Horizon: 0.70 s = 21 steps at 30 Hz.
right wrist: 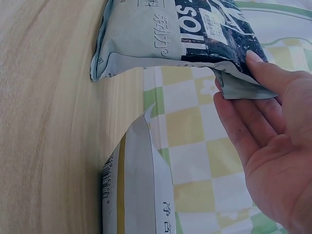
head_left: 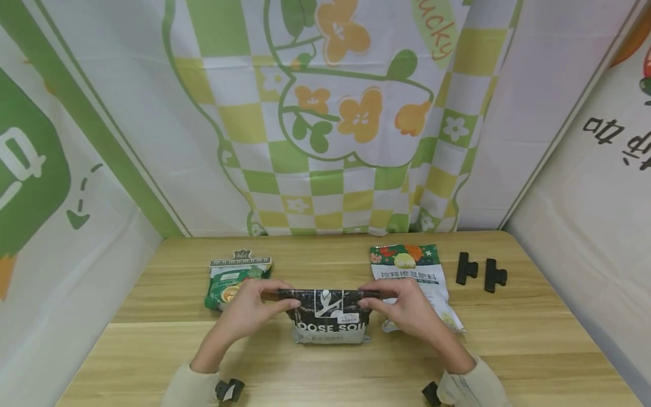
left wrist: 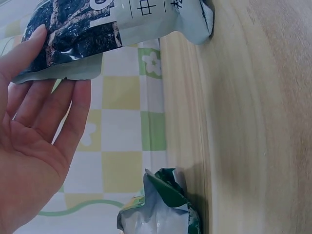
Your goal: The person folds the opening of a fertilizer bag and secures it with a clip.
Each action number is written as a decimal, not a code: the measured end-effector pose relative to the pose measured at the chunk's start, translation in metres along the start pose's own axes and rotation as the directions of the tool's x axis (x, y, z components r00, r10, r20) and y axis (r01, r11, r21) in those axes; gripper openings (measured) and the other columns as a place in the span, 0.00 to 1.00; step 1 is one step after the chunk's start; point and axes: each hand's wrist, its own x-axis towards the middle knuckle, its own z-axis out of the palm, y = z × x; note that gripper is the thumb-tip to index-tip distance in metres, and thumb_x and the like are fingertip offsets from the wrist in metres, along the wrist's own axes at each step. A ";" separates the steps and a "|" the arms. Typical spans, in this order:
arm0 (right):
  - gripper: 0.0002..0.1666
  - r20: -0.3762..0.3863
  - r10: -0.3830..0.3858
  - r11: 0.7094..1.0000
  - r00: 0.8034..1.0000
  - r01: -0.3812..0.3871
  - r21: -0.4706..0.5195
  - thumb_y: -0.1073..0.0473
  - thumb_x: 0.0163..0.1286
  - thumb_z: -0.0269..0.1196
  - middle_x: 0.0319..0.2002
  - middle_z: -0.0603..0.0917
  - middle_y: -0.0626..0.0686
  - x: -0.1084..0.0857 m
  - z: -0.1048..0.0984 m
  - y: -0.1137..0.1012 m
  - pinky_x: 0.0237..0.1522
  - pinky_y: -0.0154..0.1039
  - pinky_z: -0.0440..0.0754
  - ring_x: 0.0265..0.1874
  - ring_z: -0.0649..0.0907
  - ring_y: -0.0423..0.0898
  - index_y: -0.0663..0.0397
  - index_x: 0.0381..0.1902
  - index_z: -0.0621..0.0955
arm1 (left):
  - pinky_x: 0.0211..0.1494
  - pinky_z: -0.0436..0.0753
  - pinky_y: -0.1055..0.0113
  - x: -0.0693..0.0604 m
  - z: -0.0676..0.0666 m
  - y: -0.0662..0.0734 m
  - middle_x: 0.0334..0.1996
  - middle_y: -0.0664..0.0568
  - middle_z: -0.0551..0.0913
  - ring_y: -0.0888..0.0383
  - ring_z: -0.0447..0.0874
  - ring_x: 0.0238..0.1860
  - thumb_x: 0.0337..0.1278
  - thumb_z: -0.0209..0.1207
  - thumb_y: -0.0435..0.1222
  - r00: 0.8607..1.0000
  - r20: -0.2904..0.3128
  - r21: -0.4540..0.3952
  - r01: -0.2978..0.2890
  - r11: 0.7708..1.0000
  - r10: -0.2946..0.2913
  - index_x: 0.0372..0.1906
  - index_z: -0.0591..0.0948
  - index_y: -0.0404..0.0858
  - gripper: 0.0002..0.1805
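Note:
A black and grey soil bag (head_left: pixel 330 328), printed "LOOSE SOIL", stands on the wooden table with its top edge folded over. My left hand (head_left: pixel 249 310) pinches one end of the fold, thumb in front and fingers behind. At the other end, my right hand (head_left: pixel 411 311) grips the fold in the same way. The left wrist view shows the thumb on the bag's dark front (left wrist: pixel 83 34) and the fingers at the back of the folded flap. From the right wrist, the bag's side (right wrist: pixel 161 36) and the flap's loose corner are visible.
Left of the soil bag sits a green packet (head_left: pixel 229 289) with a wide decorated clip (head_left: pixel 241 260) across its top. A white fertilizer bag (head_left: pixel 429 294) lies to the right, partly behind my right hand. Beyond it are two black clips (head_left: pixel 464 268) on the table (head_left: pixel 519 339). Patterned curtain hangs behind.

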 end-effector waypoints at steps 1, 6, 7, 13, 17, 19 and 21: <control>0.13 0.002 0.001 1.000 1.000 -0.001 0.006 0.53 0.67 0.74 0.47 0.94 0.49 0.000 0.000 0.001 0.45 0.38 0.93 0.42 0.93 0.40 0.46 0.49 0.91 | 0.44 0.90 0.72 0.000 0.000 0.000 0.51 0.50 0.92 0.59 0.92 0.45 0.57 0.75 0.49 1.000 0.001 -0.004 0.004 1.000 -0.004 0.46 0.91 0.49 0.14; 0.12 0.005 -0.003 1.000 1.000 0.003 0.011 0.53 0.67 0.74 0.46 0.94 0.49 0.000 -0.001 0.002 0.46 0.35 0.92 0.42 0.93 0.39 0.45 0.48 0.91 | 0.44 0.90 0.73 0.000 -0.001 0.000 0.47 0.50 0.93 0.64 0.91 0.41 0.59 0.73 0.49 1.000 0.017 -0.025 -0.006 1.000 0.006 0.43 0.92 0.48 0.12; 0.12 0.005 -0.002 1.000 1.000 0.002 0.013 0.53 0.67 0.74 0.45 0.94 0.49 0.001 -0.002 0.002 0.46 0.34 0.92 0.41 0.93 0.39 0.45 0.48 0.91 | 0.44 0.89 0.73 0.000 -0.001 0.000 0.46 0.51 0.93 0.64 0.91 0.41 0.60 0.73 0.49 1.000 0.020 -0.027 -0.009 1.000 0.009 0.42 0.92 0.48 0.11; 0.10 0.001 -0.010 1.000 1.000 0.010 0.019 0.55 0.65 0.75 0.42 0.95 0.47 0.002 -0.002 0.004 0.43 0.33 0.93 0.39 0.93 0.37 0.44 0.44 0.92 | 0.41 0.88 0.72 0.000 -0.001 -0.002 0.45 0.51 0.93 0.66 0.90 0.41 0.62 0.72 0.49 0.999 0.046 -0.049 -0.008 0.999 0.010 0.41 0.93 0.48 0.10; 0.07 -0.009 -0.039 0.999 0.999 0.039 0.036 0.57 0.65 0.75 0.39 0.95 0.49 0.002 0.000 0.007 0.39 0.33 0.93 0.36 0.93 0.36 0.47 0.42 0.93 | 0.39 0.87 0.72 0.000 -0.001 -0.005 0.45 0.50 0.93 0.66 0.89 0.40 0.64 0.71 0.48 0.998 0.064 -0.058 -0.011 0.998 0.015 0.42 0.92 0.47 0.10; 0.07 -0.012 -0.049 0.998 0.999 0.050 0.049 0.59 0.65 0.75 0.38 0.95 0.51 0.002 0.000 0.008 0.37 0.33 0.93 0.36 0.93 0.36 0.49 0.41 0.93 | 0.38 0.86 0.72 0.001 -0.002 -0.005 0.45 0.49 0.93 0.66 0.89 0.39 0.64 0.70 0.47 0.997 0.070 -0.060 -0.022 0.998 0.026 0.42 0.92 0.46 0.10; 0.07 -0.016 -0.051 0.997 0.999 0.052 0.059 0.60 0.65 0.75 0.38 0.95 0.52 0.002 0.001 0.009 0.36 0.34 0.93 0.35 0.93 0.36 0.50 0.41 0.93 | 0.35 0.84 0.73 0.001 -0.002 -0.005 0.45 0.49 0.93 0.65 0.87 0.36 0.65 0.70 0.47 0.996 0.074 -0.057 -0.038 0.998 0.042 0.41 0.92 0.46 0.10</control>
